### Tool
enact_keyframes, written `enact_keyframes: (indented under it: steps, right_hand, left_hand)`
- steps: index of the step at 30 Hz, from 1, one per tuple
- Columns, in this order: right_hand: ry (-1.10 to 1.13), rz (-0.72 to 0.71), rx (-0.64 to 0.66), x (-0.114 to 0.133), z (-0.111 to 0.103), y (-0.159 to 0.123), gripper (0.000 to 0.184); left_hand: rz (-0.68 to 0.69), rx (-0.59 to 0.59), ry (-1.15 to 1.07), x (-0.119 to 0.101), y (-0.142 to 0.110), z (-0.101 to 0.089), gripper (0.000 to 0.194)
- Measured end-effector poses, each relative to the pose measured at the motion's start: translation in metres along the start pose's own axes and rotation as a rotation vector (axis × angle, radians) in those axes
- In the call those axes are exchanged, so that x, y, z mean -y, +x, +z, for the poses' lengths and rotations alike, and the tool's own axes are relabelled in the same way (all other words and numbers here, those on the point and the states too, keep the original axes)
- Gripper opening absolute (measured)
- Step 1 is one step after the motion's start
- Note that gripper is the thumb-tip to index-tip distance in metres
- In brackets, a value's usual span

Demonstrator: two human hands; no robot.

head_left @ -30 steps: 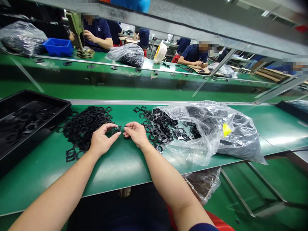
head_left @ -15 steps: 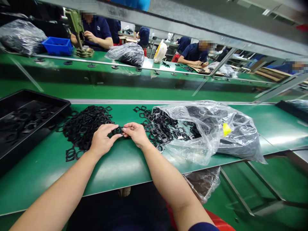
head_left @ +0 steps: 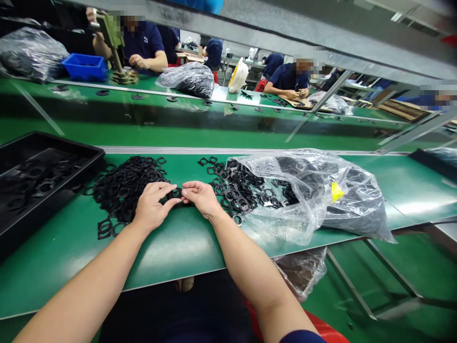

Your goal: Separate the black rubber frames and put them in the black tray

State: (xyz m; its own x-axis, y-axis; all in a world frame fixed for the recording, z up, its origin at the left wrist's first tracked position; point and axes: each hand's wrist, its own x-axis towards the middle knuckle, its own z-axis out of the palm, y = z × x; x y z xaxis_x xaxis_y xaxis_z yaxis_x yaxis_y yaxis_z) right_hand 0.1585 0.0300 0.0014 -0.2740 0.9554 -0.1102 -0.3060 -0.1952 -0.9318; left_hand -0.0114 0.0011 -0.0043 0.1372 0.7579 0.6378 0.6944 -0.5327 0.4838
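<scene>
Two-handed, steadying hold

Right of the tray (head_left: 71,142) and pile (head_left: 123,188), your left hand (head_left: 152,206) grips a black part (head_left: 175,193) your right hand (head_left: 203,196) pinches, likely for steadiness, nearer the bench's (head_left: 178,247) far edge; the bag (head_left: 357,209) opens leftward, perhaps for reach.

This is a factory workshop, an assembly floor. A long green desk (head_left: 193,247) carries heaps of small black parts (head_left: 124,188), a black tray (head_left: 71,147) at left and a clear bag (head_left: 342,190) at right. Beyond, at a far bench (head_left: 143,85), workers in matching navy shirts (head_left: 144,40) sit by a green hand press (head_left: 112,40), a blue bin (head_left: 85,67) and more bags (head_left: 189,78).
</scene>
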Motion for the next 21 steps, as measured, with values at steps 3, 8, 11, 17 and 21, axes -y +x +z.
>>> enact_keyframes:
  steps: [3,8,11,17,21]
  right_hand:
    - [-0.005,-0.007,0.001,-0.0008,0.0005,-0.0001,0.041]
    - [0.010,-0.009,0.032,-0.0020,-0.0003,-0.0003,0.042]
    - [0.033,0.001,0.055,-0.0024,-0.0015,0.0001,0.043]
    - [0.090,0.012,0.066,-0.0023,-0.0033,0.0012,0.044]
    - [0.098,-0.012,0.054,-0.0016,-0.0020,0.0006,0.042]
  left_hand:
    - [0.035,0.005,0.003,-0.0014,0.0006,-0.0007,0.030]
    - [0.046,0.022,-0.005,-0.0020,0.0009,-0.0002,0.030]
    - [0.033,0.026,-0.011,-0.0011,0.0005,0.0002,0.030]
    - [0.005,0.060,-0.032,0.0009,0.0005,0.0000,0.031]
    - [-0.055,0.058,-0.078,0.0002,0.0000,0.0012,0.033]
